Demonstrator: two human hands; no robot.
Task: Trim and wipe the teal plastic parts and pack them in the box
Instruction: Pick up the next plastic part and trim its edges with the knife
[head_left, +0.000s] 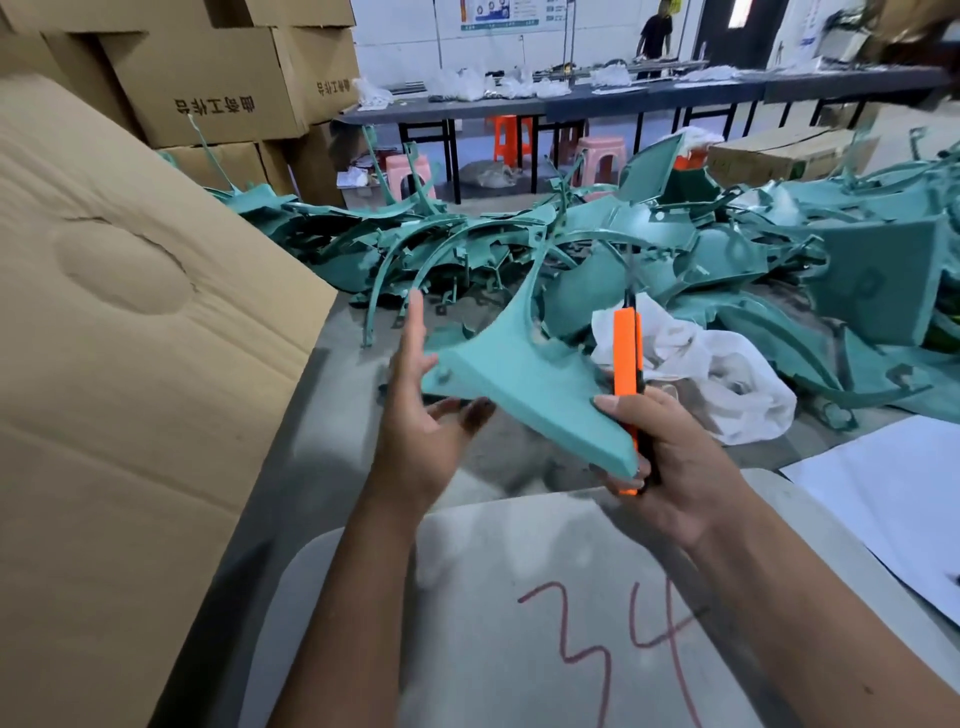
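A teal plastic part (519, 374) with a long curved arm is held up over the table between both hands. My left hand (421, 410) supports its left end, fingers straight behind it and thumb under its edge. My right hand (665, 457) grips an orange utility knife (626, 358) that points up, and its fingers also steady the part's pointed right end. A big heap of teal parts (675, 260) covers the table behind. The flap of a large cardboard box (130, 338) rises at the left.
A white cloth (727, 374) lies crumpled just behind the knife. White paper sheets (893, 499) lie at the right. A grey board marked 34 (519, 623) sits below my arms. Stacked cartons (208, 78) stand at the back left; a person stands far off by a long table.
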